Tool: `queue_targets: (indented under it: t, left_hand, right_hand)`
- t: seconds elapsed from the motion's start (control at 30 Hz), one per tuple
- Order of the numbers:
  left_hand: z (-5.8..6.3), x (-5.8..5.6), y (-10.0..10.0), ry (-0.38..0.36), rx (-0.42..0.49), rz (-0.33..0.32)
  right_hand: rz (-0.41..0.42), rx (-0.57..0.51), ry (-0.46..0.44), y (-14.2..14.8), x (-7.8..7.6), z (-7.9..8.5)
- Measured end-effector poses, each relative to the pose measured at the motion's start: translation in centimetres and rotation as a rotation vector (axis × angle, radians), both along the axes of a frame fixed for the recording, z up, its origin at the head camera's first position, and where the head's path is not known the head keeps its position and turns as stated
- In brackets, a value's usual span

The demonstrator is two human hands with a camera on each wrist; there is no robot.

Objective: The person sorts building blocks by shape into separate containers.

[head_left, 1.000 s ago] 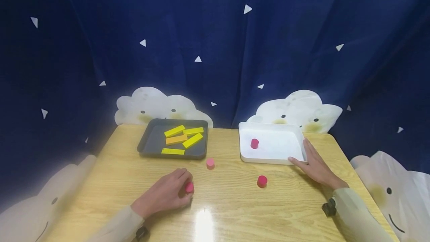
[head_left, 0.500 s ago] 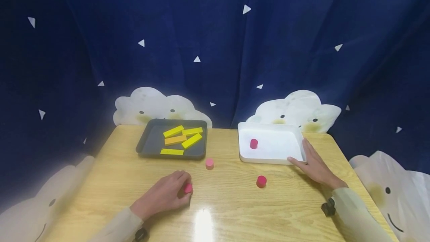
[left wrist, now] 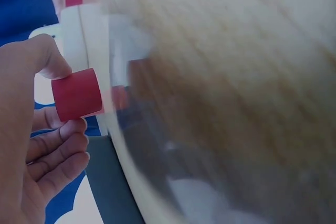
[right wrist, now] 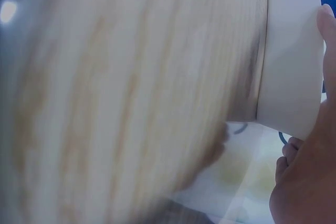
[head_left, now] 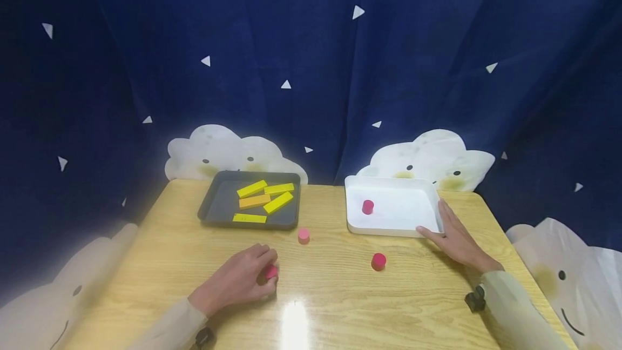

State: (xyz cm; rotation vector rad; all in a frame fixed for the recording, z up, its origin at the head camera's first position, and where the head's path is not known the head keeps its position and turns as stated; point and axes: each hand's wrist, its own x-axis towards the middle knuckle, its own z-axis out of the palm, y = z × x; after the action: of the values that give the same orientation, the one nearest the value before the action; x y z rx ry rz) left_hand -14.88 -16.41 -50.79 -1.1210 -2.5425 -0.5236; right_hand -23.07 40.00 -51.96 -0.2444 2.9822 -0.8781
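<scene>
My left hand (head_left: 235,281) pinches a red cylinder block (head_left: 271,271) between thumb and fingers, low over the table. The left wrist view gives its curved side: the held red cylinder block (left wrist: 77,95) has the thumb on top and fingers beneath. My right hand (head_left: 459,242) rests at the near right corner of a white tray (head_left: 398,231), thumb on the front rim, fingers along the right side. Inside that tray stands one crimson cylinder block (head_left: 367,207). Two more lie on the table, a pink cylinder block (head_left: 303,236) and a crimson cylinder block (head_left: 379,262).
A dark grey tray (head_left: 216,207) at the back left holds several yellow blocks (head_left: 278,203) and an orange block (head_left: 255,201). Both trays stand on the wooden table (head_left: 330,307), near its back edge. A navy curtain (head_left: 311,42) hangs behind.
The left hand stays nearly in place; the held red cylinder block shifts slightly left within its fingers. The right hand, the trays and the loose blocks keep their places.
</scene>
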Motion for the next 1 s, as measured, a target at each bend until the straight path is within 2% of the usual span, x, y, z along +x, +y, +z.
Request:
queue_targets:
  t: [0.17, 0.33, 0.57, 0.73, 1.0]
  left_hand:
    - [0.5, -0.2, 0.2, 0.082, 0.020, -0.024]
    - [1.2, -0.6, 0.6, 0.120, 0.025, -0.040]
    - [2.5, -1.2, 1.4, 0.119, -0.005, -0.038]
    - [3.3, -1.9, 2.2, 0.146, -0.028, -0.062]
    - [4.8, -2.8, 4.0, 0.125, -0.093, -0.075]
  right_hand:
    - [0.001, 0.000, -0.002, 0.0, 0.1, -0.1]
    - [0.001, 0.000, -0.003, 0.0, -0.1, 0.0]
    - [0.002, 0.002, -0.003, 0.2, -0.1, -0.2]
    - [0.000, 0.005, -0.004, 0.1, -0.1, -0.1]
    - [-0.007, 0.005, -0.010, 0.0, -0.1, -0.2]
